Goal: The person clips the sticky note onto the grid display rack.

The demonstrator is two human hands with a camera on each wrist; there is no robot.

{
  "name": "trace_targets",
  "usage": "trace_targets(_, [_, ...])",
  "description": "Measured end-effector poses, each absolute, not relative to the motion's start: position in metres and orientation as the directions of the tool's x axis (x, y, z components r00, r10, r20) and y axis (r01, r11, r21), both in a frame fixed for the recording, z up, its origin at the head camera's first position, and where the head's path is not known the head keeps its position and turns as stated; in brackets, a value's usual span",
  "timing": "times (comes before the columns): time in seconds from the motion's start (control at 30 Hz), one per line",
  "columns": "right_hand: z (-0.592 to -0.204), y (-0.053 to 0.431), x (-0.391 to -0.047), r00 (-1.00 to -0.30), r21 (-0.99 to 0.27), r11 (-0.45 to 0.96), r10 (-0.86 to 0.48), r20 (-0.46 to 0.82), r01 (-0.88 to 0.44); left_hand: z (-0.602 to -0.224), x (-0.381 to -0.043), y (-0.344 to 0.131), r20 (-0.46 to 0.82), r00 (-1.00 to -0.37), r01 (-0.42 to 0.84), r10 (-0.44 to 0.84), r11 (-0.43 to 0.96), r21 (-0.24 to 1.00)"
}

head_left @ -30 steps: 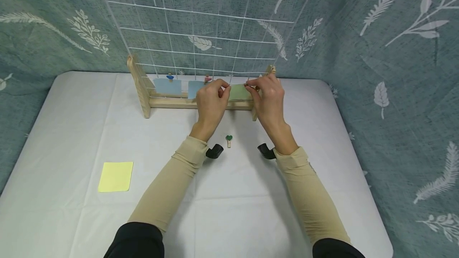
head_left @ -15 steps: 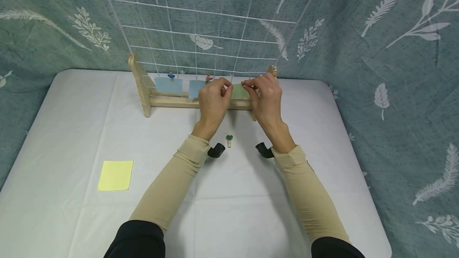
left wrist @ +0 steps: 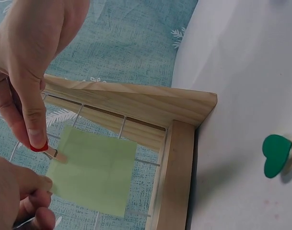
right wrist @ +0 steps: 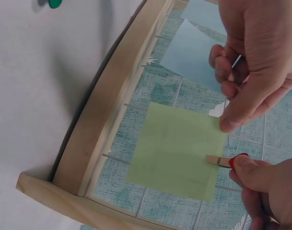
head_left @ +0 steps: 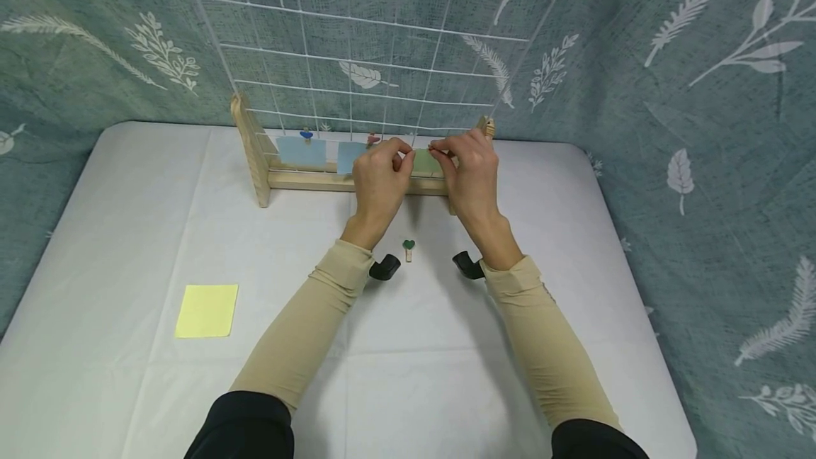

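Observation:
A green paper square lies against the white wire grid. My left hand pinches its upper left corner between thumb and finger. With my right hand I pinch a small wooden clothespin with a red decoration, its tip over the paper's top edge in the right wrist view. Two blue paper squares hang to the left: one under a blue-topped clothespin, the other, partly behind my left hand, under a red-topped one.
A clothespin with a green heart lies on the white tabletop between my forearms. A yellow paper square lies at the left. The grid stands in a wooden base. Behind hangs a patterned green curtain.
My right hand has shifted slightly left along the top of the green paper with the clothespin. The left hand stays at its corner, and the head view has moved a little.

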State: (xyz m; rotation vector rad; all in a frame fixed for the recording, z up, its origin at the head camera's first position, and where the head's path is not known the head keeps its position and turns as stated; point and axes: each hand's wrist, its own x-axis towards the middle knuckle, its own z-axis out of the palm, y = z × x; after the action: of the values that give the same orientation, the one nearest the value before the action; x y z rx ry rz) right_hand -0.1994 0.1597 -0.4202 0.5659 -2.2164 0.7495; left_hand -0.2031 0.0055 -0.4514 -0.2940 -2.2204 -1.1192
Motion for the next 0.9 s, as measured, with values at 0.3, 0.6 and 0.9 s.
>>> trace_targets(0.3, [-0.4201, 0.1613, -0.1974, -0.676, -0.337, 0.762, -0.174, 0.716, -0.553, -0.451, -0.2034, 0.006, 0.623, -0.778, 0.455, -0.079, 0.613, 0.645])
trace_targets(0.6, [-0.4227, 0.1641, -0.1956, -0.682, -0.336, 0.766, -0.177, 0.71, -0.549, -0.4548, -0.2006, 0.0058, 0.628, -0.773, 0.465, -0.086, 0.597, 0.654])
trace_targets(0.9, [-0.4246, 0.1642, -0.1942, -0.686, -0.344, 0.759, -0.18, 0.705, -0.553, -0.4591, -0.1988, 0.0051, 0.653, -0.746, 0.483, -0.132, 0.567, 0.667])
